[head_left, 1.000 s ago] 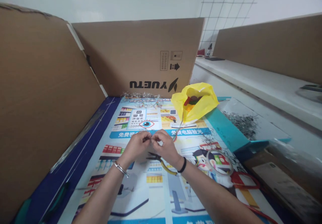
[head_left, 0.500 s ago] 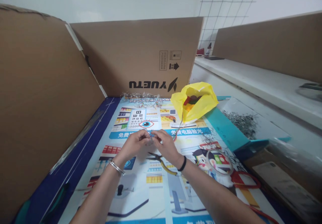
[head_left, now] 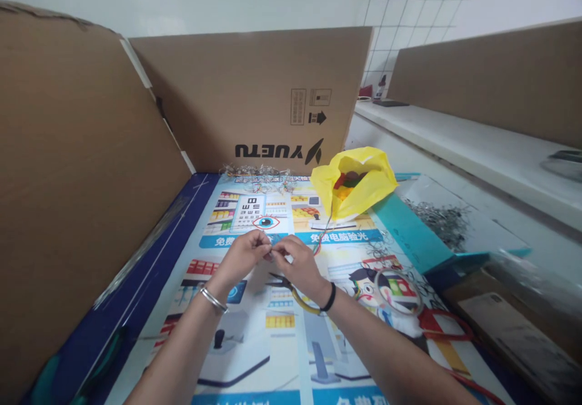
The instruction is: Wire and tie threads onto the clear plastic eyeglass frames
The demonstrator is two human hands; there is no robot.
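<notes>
My left hand [head_left: 247, 253] and my right hand [head_left: 297, 264] meet above the printed sheet [head_left: 245, 356], fingertips pinched close together. Between them is something small and thin, too tiny to make out. Yellow-handled pliers [head_left: 304, 302] lie just under my right hand, jaws pointing left, partly covered by the wrist. A silver bangle [head_left: 213, 298] circles my left wrist and a black band [head_left: 330, 296] my right.
A yellow bag [head_left: 359, 205] with colored pieces inside stands behind to the right. Tangled wire [head_left: 259, 174] lies along the back cardboard panel [head_left: 218, 102]. More metal wire bits [head_left: 439, 223] are heaped at right, near a clear ring [head_left: 400, 291] and red-handled scissors [head_left: 448, 325].
Both hands remain together, with the fingers drawn closer and the bluish bit between them now less visible. My right hand has shifted slightly over the pliers. The camera view moved a little.
</notes>
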